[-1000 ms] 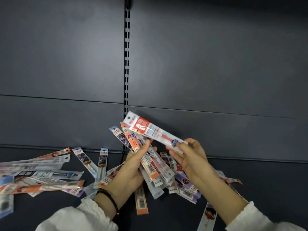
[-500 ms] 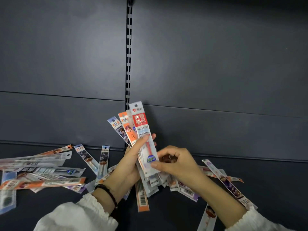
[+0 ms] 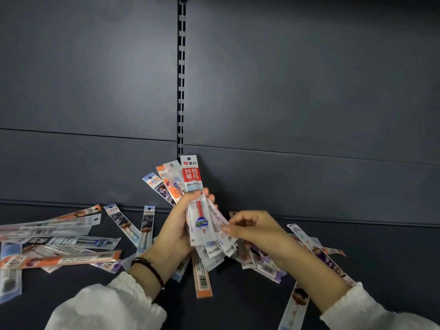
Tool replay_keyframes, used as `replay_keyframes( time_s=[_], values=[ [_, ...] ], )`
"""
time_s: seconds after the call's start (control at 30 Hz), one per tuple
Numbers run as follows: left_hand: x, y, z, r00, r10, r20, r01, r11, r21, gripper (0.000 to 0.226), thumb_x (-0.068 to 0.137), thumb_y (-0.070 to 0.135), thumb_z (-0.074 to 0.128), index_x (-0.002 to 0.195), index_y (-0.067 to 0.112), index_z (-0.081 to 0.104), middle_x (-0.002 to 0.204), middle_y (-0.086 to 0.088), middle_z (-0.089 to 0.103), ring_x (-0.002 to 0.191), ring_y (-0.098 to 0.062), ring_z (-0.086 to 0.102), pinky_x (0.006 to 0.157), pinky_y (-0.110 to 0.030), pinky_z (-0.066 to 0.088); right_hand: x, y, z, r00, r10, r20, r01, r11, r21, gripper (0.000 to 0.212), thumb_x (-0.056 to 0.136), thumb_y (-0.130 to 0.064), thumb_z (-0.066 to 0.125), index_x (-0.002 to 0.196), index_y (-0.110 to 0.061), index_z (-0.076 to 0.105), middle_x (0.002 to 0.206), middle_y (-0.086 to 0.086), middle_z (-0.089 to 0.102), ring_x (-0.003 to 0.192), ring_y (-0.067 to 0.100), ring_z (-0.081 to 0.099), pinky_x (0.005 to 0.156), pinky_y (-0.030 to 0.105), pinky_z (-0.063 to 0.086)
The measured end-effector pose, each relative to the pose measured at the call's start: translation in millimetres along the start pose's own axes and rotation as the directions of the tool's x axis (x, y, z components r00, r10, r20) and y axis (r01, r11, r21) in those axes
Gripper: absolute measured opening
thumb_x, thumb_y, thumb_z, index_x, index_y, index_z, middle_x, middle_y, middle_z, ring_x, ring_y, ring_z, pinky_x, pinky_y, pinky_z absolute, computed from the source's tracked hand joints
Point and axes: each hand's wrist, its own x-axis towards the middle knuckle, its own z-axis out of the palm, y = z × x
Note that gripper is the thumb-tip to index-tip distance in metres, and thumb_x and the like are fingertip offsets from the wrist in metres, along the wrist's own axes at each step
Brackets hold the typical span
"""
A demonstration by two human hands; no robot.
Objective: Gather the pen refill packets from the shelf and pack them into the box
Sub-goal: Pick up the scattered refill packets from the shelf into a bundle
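**On the shelf: a fan of refill packets held in the left hand**

Across the upper two thirds of the frame stands the dark grey back panel (image 3: 309, 79), split at centre by a slotted upright (image 3: 181, 67). Below it, along the lower third, runs the shelf (image 3: 385, 263), equally dark.

Over its left side lie loose packets (image 3: 59, 241), long and narrow, overlapping at all angles. A second scatter (image 3: 319, 251) spreads at lower right, partly hidden under the right forearm. One orange-edged packet (image 3: 202, 279) lies at bottom centre, pointing toward the lower edge.

Two white sleeves (image 3: 107, 308) come in from the bottom corners. The left hand (image 3: 173, 234), just below frame centre, grips a bundle of packets (image 3: 166, 186). The bundle stands upright and fans out toward the upper left, with the thumb across its front and the fingers curled behind.

The right hand (image 3: 254, 232) sits just right of the bundle with its fingers curled. Its fingertips touch the bundle's lower right edge — whether they pinch a packet there cannot be told.

At the front of the fan is the front packet (image 3: 191, 177), nearly vertical, with a red label at the top and a red refill showing through — its top reaches the foot of the upright. A black bracelet (image 3: 152, 270) circles the left wrist.
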Motion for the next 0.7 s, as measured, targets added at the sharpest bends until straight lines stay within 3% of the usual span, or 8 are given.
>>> replay_keyframes(
  time_s=[0.17,0.23,0.37,0.47,0.57,0.7],
  values=[
    [-0.7,14.1,0.2,0.992,0.11,-0.054,-0.115,0.99,-0.084,0.019,0.09,0.014,0.051,0.082,0.017,0.068,0.078,0.004,0.072,0.083,-0.013,0.071,0.081,-0.037,0.049,7.5,2.5,-20.5,0.993,0.1,-0.065,-0.091,0.987,0.133,0.006,0.081,-0.014,0.072,0.085,-0.01,0.072,0.081,0.006,0.069,0.069,0.014,0.062,0.06,0.024,0.049],
    [1.0,17.4,-5.2,0.991,0.103,-0.081,-0.111,0.989,-0.1,0.015,0.091,0.014,0.05,0.085,0.017,0.064,0.075,0.004,0.073,0.087,-0.012,0.071,0.08,-0.035,0.049,11.0,4.3,-28.5,0.983,0.156,-0.098,-0.117,0.94,0.32,0.007,0.084,-0.011,0.067,0.09,-0.007,0.067,0.084,0.008,0.067,0.071,0.016,0.064,0.062,0.027,0.049],
    [4.9,12.5,-12.2,0.997,0.006,-0.079,-0.019,0.987,-0.159,0.014,0.087,0.012,0.054,0.077,0.016,0.063,0.07,0.002,0.069,0.075,-0.01,0.069,0.074,-0.03,0.057,14.9,7.8,-46.0,0.919,0.289,-0.269,0.014,0.658,0.753,0.005,0.087,-0.008,0.059,0.092,-0.007,0.059,0.09,0.011,0.068,0.083,0.021,0.064,0.071,0.031,0.05],
    [8.6,10.3,-15.2,0.997,-0.053,0.059,0.058,0.994,-0.092,0.007,0.071,0.011,0.066,0.075,0.013,0.061,0.066,-0.001,0.06,0.065,-0.014,0.06,0.066,-0.028,0.057,16.3,8.9,-62.9,0.874,0.27,-0.405,0.219,0.525,0.823,0.011,0.086,-0.009,0.063,0.096,-0.01,0.058,0.091,0.008,0.069,0.088,0.019,0.066,0.075,0.032,0.052],
    [9.9,6.5,-12.8,0.975,-0.158,0.153,0.159,0.987,0.006,0.031,0.056,0.015,0.083,0.075,0.013,0.059,0.063,0.0,0.056,0.056,-0.014,0.056,0.06,-0.028,0.052,15.0,4.8,-70.2,0.862,0.233,-0.451,0.265,0.551,0.792,0.01,0.086,-0.011,0.065,0.095,-0.012,0.062,0.085,0.004,0.069,0.081,0.014,0.064,0.075,0.031,0.052],
    [4.3,-5.0,1.8,0.97,-0.231,0.079,0.224,0.97,0.089,0.022,0.078,0.032,0.074,0.082,0.015,0.06,0.07,-0.001,0.057,0.055,-0.014,0.056,0.055,-0.03,0.052,11.2,-4.7,-49.6,0.935,0.098,-0.341,0.184,0.69,0.7,0.005,0.084,-0.012,0.064,0.079,-0.013,0.065,0.07,0.0,0.067,0.064,0.01,0.061,0.066,0.027,0.05]
  ],
)
